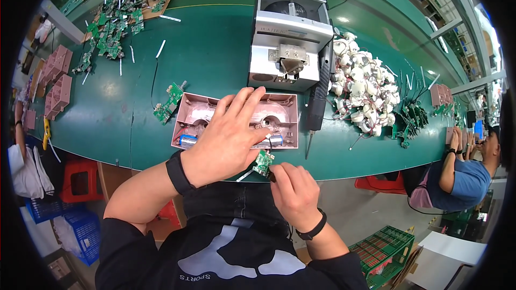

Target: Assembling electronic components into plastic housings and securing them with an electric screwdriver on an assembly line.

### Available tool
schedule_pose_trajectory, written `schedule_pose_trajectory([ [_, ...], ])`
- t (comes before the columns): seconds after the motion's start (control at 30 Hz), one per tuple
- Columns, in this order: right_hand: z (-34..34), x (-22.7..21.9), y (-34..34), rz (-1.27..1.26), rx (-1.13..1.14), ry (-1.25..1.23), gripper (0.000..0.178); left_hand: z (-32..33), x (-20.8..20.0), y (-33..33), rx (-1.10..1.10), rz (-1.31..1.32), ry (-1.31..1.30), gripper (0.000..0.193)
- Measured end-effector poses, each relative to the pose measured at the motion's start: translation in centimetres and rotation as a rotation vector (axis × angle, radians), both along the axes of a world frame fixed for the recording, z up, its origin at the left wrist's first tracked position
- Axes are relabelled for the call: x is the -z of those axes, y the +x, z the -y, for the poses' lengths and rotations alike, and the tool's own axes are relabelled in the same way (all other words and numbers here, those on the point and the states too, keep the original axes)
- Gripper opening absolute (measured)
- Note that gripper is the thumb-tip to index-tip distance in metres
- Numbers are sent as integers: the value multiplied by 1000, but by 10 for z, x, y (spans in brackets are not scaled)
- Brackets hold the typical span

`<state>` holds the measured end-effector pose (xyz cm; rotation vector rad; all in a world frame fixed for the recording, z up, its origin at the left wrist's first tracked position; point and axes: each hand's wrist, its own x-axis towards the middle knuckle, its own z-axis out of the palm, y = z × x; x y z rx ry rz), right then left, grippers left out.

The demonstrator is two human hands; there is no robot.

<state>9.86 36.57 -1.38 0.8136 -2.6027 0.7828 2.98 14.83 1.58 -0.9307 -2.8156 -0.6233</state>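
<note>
A pink plastic housing [185, 108] lies on the green bench in front of me, its inside facing up. Along its near side sit blue-wrapped cylindrical cells [188, 140], partly hidden by my hand. My left hand [228, 131] rests palm down across the housing, fingers stretched out, the thumb near a small white connector and wire. Just past the housing's near edge, my right hand [295, 190] pinches a small green circuit board [263, 163] at its right end. Another green circuit board [169, 103] with a dark lead lies left of the housing.
Behind the housing stands a grey machine [290, 37]; an electric screwdriver [318, 96] hangs beside it. White round parts with wires [363, 83] are heaped to the right, circuit boards [115, 27] far left. More pink housings [58, 96] stand left. A co-worker [462, 166] sits right.
</note>
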Motion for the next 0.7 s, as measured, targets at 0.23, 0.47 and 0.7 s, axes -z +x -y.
schedule_pose_trajectory([
  [0.23, 0, -5, -1, -17, -19, 40, 44, 2, 4, 3, -17, -2, -43, 44],
  [0.47, 2, -14, 2, -39, -7, 94, 48, 39, -34, 3, -18, 2, -20, 57],
  [0.7, -15, -24, 19, -83, 15, 0, 50, 139, -45, 15, -312, 92, 78, 57],
])
